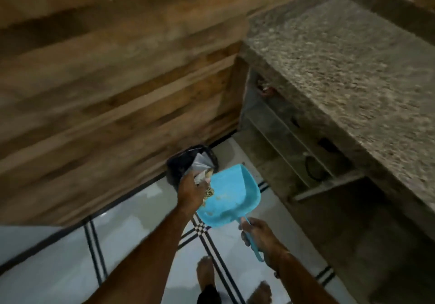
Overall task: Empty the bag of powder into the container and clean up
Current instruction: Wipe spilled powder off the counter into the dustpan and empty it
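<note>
Wood wall (94,80) left, granite tabletop (341,68) right, tiled floor (141,245) below. Black bin (179,162) by wall, blue dustpan (233,195) beside it. Right hand (259,235) fingers curled round its handle. Left hand (189,190) pinches crumpled bag (200,179) over bin.

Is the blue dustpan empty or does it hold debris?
Holds debris: the blue dustpan carries a small yellowish clump beside the left hand, plus scattered specks.

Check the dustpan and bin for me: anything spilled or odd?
Nothing clearly spilled. Yellowish debris sits at the blue dustpan's left edge beside the left hand, near the black bin; the right hand grips its handle. Floor tiles look clean, though blurred.
</note>
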The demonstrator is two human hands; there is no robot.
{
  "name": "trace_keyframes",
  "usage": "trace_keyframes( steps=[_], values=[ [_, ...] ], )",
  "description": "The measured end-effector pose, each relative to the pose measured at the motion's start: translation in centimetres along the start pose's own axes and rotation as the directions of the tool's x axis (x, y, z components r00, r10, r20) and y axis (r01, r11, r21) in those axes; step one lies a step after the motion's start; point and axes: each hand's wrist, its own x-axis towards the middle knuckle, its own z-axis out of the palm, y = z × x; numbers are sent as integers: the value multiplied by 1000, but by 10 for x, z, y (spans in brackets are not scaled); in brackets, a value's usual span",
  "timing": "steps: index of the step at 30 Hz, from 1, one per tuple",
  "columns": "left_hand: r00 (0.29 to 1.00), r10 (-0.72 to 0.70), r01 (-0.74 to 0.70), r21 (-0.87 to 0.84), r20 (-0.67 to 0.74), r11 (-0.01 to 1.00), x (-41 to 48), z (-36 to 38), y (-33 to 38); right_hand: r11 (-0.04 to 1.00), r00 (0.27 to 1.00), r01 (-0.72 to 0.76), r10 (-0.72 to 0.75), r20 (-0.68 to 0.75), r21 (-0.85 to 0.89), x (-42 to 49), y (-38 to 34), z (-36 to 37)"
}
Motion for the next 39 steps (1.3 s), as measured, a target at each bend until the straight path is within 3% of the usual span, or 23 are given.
trace_keyframes(
  steps=[6,13,16,20,24,28,32,36,39],
  values=[
    [981,-150,149,-21,-121,989,61,-42,-65,997,996,-70,72,51,-34,90,-34,70],
    [948,-273,279,11,-165,960,160,-23,-146,975,977,-165,182,108,-152,262,-66,135],
    [938,-300,303,-13,-173,953,197,-11,-176,940,966,-145,202,160,-310,331,-84,170],
    [923,-347,342,-57,-169,938,236,4,-214,869,950,-188,279,138,-458,399,-106,206],
    [913,-370,358,-97,-170,929,255,12,-217,834,937,-253,337,89,-491,416,-116,215],
    [908,-380,358,-142,-177,923,256,14,-213,866,960,-193,263,92,-461,414,-108,208],
    [886,-407,356,-237,-221,904,264,14,-221,964,988,-34,72,139,-263,417,-94,207],
    [892,-362,338,-131,-271,932,286,19,-247,995,979,82,-68,191,-65,430,-78,217],
    [906,-317,312,-63,-279,948,294,21,-245,994,982,83,-71,175,-64,454,-58,225]
  ],
)
